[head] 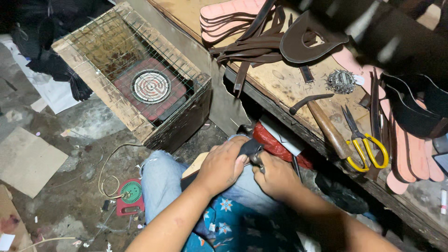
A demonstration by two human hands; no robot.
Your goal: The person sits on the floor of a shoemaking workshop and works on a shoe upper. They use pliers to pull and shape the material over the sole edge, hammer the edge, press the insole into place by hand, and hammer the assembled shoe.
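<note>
Both forearms angled inward over lap; left hand (pixel 221 165) curled in closed grip, right hand (pixel 276 176) clenched just beside it.

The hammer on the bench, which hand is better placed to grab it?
Right, probably. The hammer lies on the workbench on the right hand's side. The left hand is farther and grips the dark shoe piece over the lap.

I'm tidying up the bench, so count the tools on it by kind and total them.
Hammer: 1
Scissors: 1
Total: 2
Other tools may lie hidden under the straps and pink soles.
</note>
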